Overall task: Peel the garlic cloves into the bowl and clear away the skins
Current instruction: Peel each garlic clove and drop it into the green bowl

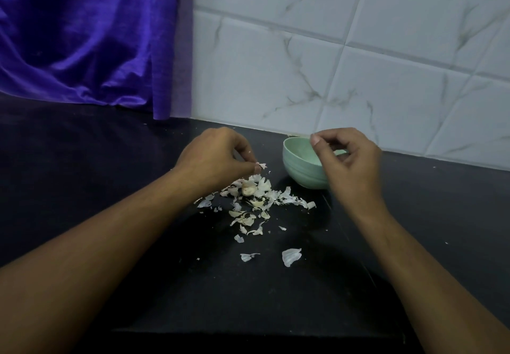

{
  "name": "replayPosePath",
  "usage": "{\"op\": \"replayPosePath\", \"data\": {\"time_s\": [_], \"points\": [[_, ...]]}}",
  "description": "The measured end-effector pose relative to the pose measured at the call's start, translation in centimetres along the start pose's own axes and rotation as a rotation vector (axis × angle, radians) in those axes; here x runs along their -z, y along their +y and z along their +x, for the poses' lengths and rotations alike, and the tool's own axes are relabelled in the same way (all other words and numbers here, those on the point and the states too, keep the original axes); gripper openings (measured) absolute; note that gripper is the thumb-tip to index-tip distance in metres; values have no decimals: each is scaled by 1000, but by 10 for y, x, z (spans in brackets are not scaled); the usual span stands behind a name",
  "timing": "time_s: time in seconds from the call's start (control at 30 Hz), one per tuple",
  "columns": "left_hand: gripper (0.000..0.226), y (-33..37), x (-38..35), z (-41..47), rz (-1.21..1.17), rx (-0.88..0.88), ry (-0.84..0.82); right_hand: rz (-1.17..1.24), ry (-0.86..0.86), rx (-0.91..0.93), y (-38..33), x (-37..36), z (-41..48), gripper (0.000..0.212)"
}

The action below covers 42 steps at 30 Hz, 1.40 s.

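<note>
While I watch remotely through the head camera, two bare forearms reach forward over a black counter [116,188]. My view looks down on both hands, which are near the back edge of the counter.

The left hand [218,157] hangs knuckles-up just above a heap of papery white skins [265,201]. Its fingers curl downward, and its thumb and fingertips pinch a small scrap of skin [261,165]. Just below that hand, at the top of the heap, lies one pale beige garlic clove [247,190], with skins touching it on all sides. From the heap the skins scatter loosely toward me. Two larger pieces lie apart nearer the front, one of them a broad flake [291,256].

Just right of the heap a small pale green bowl [299,172] stands upright, close to the wall. The right hand [350,163] is held over the bowl's right half and covers that side of the rim. Its fingers are loosely curled with the forefinger tip raised, and I cannot tell whether they hold anything. Only a strip of the bowl's inner wall shows, because the hand hides the rest.

Behind the counter, a white, marble-veined tiled wall [358,50] fills the right side. A shiny purple curtain [82,36] hangs at the left, its hem touching the counter.
</note>
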<state>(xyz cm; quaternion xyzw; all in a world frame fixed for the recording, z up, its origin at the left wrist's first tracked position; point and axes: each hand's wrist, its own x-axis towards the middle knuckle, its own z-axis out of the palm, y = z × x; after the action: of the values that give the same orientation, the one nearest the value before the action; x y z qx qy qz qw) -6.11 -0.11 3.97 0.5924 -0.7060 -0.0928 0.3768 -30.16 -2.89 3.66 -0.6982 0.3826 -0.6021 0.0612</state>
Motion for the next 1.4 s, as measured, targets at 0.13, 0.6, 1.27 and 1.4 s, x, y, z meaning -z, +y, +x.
{"op": "replayPosePath", "data": {"time_s": [0.13,0.6,1.27,1.4], "points": [[24,1,3,0,21,26,-25,78,-365,-42,-18,-23,-18,7],[8,-3,-2,-1,143,-17,-201,-133,-824,-85,-11,-33,-27,5],[9,8,-3,-4,-224,40,-183,204,-472,-320,-18,-32,-25,3],[6,8,-5,-4,-218,43,-162,85,-454,-256,-17,-33,-25,4]]}}
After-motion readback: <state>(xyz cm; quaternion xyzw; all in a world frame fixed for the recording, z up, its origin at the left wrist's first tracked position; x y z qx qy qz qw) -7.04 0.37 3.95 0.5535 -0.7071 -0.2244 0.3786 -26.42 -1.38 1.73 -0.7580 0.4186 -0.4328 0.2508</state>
